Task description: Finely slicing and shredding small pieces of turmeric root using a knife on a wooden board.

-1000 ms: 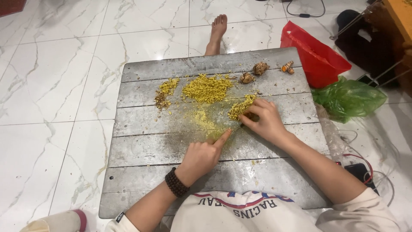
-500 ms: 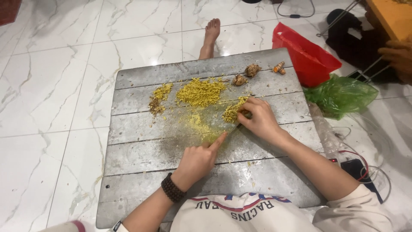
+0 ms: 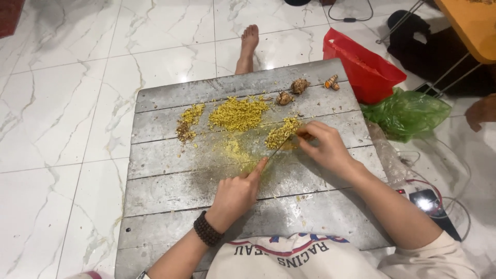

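- While the left hand closes its grip on a thin knife, the blade is hard to make out.
- Right hand pinches a mostly hidden root beside the chopped yellow pile on the grey board.

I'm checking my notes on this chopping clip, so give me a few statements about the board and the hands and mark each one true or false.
1. The left hand holds a knife with its forefinger along the blade. True.
2. The right hand rests flat on the floor. False: it is on the grey wooden board, by a small yellow heap.
3. Whole knobbly roots lie near the board's far edge. True.
4. The red bag sits on the board. False: it is on the floor, beyond the board's far right corner.
5. A dark bead bracelet is on the left wrist. True.
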